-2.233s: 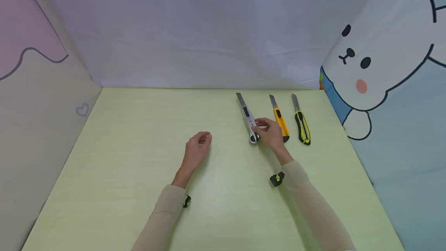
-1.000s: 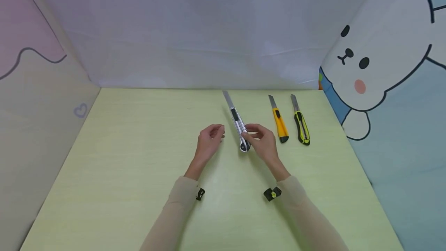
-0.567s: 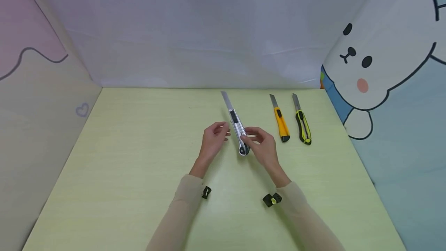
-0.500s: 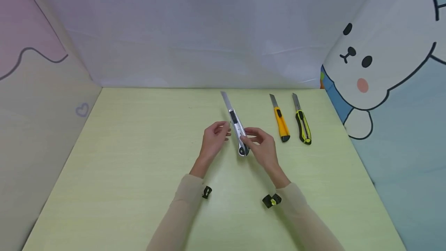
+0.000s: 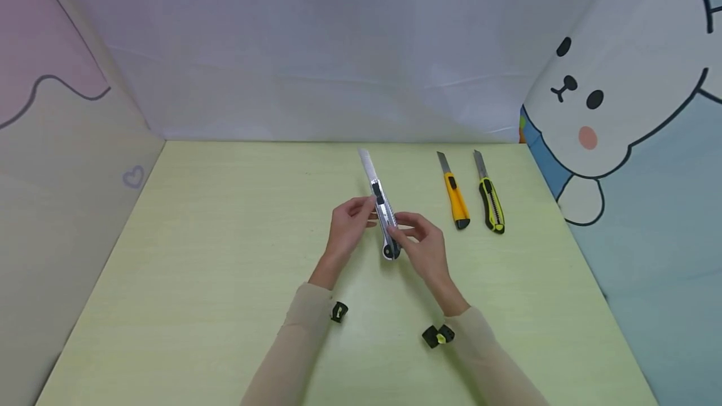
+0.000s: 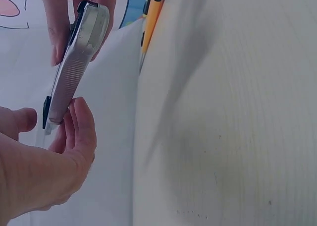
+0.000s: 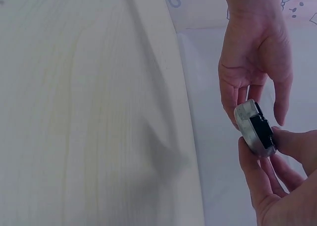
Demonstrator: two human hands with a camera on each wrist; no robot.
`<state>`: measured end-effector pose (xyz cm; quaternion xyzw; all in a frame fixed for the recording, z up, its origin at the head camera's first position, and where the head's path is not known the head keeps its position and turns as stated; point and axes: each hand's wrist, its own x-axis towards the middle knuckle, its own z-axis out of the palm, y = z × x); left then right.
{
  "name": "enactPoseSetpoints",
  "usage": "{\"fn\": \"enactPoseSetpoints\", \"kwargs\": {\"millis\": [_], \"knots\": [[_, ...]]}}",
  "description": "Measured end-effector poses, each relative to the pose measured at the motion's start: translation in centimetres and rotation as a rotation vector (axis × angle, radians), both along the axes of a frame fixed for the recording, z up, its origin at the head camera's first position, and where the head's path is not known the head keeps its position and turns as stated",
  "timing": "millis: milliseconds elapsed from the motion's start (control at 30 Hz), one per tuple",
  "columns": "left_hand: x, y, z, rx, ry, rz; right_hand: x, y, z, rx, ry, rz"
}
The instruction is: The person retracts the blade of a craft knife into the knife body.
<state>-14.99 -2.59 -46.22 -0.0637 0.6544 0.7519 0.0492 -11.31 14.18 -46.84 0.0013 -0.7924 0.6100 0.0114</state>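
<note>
A silver utility knife [image 5: 385, 212] with a black slider and its blade out is held above the table, blade pointing away. My right hand [image 5: 425, 246] pinches its handle near the rear end, thumb on one side and fingers on the other. My left hand [image 5: 348, 229] is at the knife's left side by the slider. In the left wrist view, the fingertips of the left hand [image 6: 54, 161] meet the underside of the knife [image 6: 74, 67], while the thumb stands a little apart from the slider. The right wrist view shows the knife [image 7: 253, 129] end-on between both hands.
On the right of the pale table [image 5: 197, 255] lie a yellow utility knife [image 5: 455, 199] and a black-and-lime utility knife [image 5: 492, 205], both with blades out. A white curtain [image 5: 338, 49] hangs behind; a printed cloth [image 5: 637, 218] borders the right side.
My right hand has lifted the silver knife and brought it left and nearer, away from the other two knives. My left hand has moved right and up to meet it.
</note>
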Motion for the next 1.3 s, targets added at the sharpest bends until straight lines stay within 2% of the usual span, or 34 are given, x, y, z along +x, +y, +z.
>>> {"fn": "enactPoseSetpoints", "kwargs": {"millis": [167, 433, 800, 1167, 1300], "knots": [[0.2, 0.1, 0.1, 0.028, -0.023, 0.002, 0.6, -0.2, 0.1, -0.038, -0.016, 0.011], [0.6, 0.2, 0.5, -0.013, -0.054, 0.038, 1.1, -0.5, 0.2, -0.114, -0.076, 0.054], [1.1, 0.5, 0.6, -0.089, -0.076, 0.087, 1.3, -0.4, -0.1, -0.089, -0.111, 0.117], [1.4, 0.6, 0.7, -0.122, -0.085, 0.082, 1.6, -0.4, -0.3, -0.055, -0.096, 0.152], [1.5, 0.7, 0.6, -0.129, -0.082, 0.078, 1.6, -0.3, -0.4, -0.086, -0.102, 0.172]]}}
